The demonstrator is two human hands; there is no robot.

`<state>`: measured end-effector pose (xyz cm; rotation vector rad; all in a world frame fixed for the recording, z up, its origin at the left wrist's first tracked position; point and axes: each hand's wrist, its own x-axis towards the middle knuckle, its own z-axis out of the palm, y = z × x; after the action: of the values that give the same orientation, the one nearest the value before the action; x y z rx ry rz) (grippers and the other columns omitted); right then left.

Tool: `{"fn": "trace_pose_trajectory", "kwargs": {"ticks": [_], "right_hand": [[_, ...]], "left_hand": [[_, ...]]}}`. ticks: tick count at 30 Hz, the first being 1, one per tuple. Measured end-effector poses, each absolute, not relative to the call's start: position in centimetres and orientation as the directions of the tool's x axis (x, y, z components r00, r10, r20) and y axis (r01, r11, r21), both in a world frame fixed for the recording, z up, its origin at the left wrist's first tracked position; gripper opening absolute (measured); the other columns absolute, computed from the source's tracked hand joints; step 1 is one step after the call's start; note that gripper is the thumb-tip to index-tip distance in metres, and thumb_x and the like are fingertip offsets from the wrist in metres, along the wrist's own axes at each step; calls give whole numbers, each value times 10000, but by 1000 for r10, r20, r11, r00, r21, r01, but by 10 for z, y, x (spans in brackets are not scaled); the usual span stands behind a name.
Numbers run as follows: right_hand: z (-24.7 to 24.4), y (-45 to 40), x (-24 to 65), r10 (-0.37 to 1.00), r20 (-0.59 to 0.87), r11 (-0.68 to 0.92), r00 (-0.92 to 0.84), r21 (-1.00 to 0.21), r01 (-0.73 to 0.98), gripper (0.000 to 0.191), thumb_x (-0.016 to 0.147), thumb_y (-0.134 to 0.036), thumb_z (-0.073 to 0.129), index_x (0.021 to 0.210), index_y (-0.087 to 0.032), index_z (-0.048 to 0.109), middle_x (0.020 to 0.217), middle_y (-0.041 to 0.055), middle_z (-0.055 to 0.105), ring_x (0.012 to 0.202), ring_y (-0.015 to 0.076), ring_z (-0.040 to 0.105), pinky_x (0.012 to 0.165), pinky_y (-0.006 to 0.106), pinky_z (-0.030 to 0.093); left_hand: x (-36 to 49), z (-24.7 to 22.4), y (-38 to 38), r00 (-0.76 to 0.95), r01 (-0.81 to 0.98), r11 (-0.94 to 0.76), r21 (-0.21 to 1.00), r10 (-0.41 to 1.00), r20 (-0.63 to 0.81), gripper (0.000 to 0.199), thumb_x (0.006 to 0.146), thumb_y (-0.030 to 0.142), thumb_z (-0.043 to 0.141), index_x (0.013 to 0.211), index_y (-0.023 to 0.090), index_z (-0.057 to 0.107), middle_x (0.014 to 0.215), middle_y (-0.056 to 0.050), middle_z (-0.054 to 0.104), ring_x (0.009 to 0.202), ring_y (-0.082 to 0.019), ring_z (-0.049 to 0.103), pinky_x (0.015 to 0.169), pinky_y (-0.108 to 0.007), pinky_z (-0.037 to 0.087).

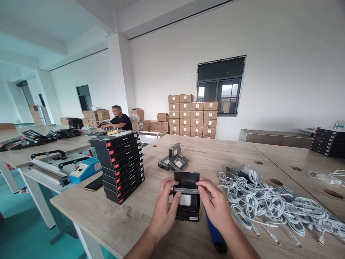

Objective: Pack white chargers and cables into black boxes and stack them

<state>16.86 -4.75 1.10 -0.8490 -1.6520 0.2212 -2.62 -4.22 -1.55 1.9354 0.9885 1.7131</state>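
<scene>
A small black box [192, 203] stands near the table's front edge, its top flap raised and a white item showing through its front window. My left hand [166, 205] grips its left side, with the thumb on the front near the top. At the upper right corner, the fingers of my right hand [214, 201] pinch the flap's edge. Behind the box, several similar small boxes [179, 163] lie in a group. To the right spreads a tangled heap of white cables [272, 205]. A blue object [215, 233] lies partly hidden under my right forearm.
A tall stack of flat black boxes [122, 167] stands on the left, beside a phone [93, 183]. Further left is a blue machine [85, 169]. A person [122, 120] works at the far table. Another black stack [327, 142] is at the right; the table [151, 198] has round holes.
</scene>
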Motion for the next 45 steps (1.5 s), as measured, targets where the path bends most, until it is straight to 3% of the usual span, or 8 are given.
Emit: {"fn": "trace_pose_trajectory", "kwargs": {"ticks": [3,7,17,31,34,38,40,45], "right_hand": [[10,-48,168,627,779,717,-8,-573,397,156,951,-357,551,973,-249,661,1192,85,697,1134,240,653,954,362,538],[9,-50,166,690,723,694,23,-671,262,179,934,-374,599,1063,-254,565,1172,73,695,1093,202,662,943,335,539],[29,-56,166,639,767,747,-63,-598,291,157,934,-331,612,942,-254,749,977,40,692,942,175,658,846,278,518],[24,-55,177,767,617,631,-177,-674,384,247,886,-458,627,997,-285,765,1249,89,668,1141,246,641,831,304,580],[13,-48,177,770,636,605,-56,-699,380,322,825,-528,659,950,-260,785,1172,102,719,1089,272,674,891,342,583],[4,-40,178,805,517,437,291,-848,299,518,685,-663,708,939,-217,781,1021,103,769,940,291,722,852,342,603],[2,-40,176,848,405,355,342,-913,201,597,646,-696,723,978,-202,768,999,98,775,907,288,730,816,320,611],[2,-42,165,920,337,338,202,-941,28,695,637,-713,716,1086,-183,735,1111,121,754,900,295,741,813,343,622]], "left_hand": [[-34,-9,-35,47,234,-738,633,658,751,163,974,330,524,1034,233,640,1361,-99,537,1309,-254,501,1093,-411,418],[-36,-2,-34,12,38,-730,682,683,730,147,932,292,607,1054,243,543,1162,-66,648,1157,-210,613,1009,-383,497],[-52,28,-42,265,119,-738,664,669,695,173,949,280,589,1027,265,742,1049,-60,640,1012,-184,619,868,-303,502],[-51,13,-39,238,183,-785,592,620,748,196,932,261,584,1026,274,757,1135,-72,633,1078,-193,624,972,-348,482],[-41,-6,-46,200,282,-761,584,642,740,390,888,254,608,1276,270,648,1389,-111,529,1305,-252,516,1111,-429,419],[-22,-43,-57,92,582,-522,624,805,587,1317,483,305,919,1584,251,199,1635,-174,175,1480,-426,227,1174,-589,323],[-17,-56,-64,44,705,-423,569,827,560,1334,399,209,916,1566,272,271,1591,-189,269,1437,-476,279,1137,-640,342],[-54,-21,-83,40,816,-457,354,655,754,1112,551,75,690,1551,332,277,1517,-139,358,1380,-384,380,1101,-571,400]]}}
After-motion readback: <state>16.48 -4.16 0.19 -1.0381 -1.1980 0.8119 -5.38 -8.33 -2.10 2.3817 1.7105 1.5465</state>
